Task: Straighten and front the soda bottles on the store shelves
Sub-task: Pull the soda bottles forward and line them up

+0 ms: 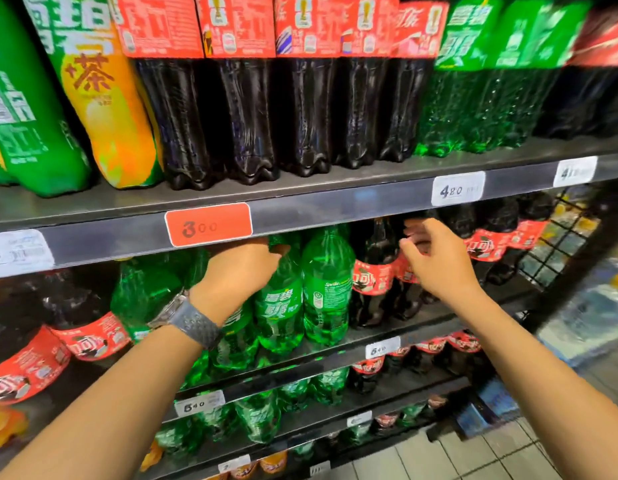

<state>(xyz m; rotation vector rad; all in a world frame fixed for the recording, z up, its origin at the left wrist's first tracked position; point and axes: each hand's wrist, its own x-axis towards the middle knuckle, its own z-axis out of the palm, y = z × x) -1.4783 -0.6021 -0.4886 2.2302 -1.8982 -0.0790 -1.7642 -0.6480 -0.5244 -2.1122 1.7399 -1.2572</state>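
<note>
Reaching under the shelf edge (335, 206), the left hand (241, 268) curls round the shoulder of a green soda bottle (279, 313) on the second shelf. The right hand (435, 261), fingers loosely spread, hovers with a cola bottle (371, 271) just to its left; blur hides whether they touch.

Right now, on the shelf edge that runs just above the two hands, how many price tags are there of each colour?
Red price tag: 1
White price tags: 3
Total: 4
</note>
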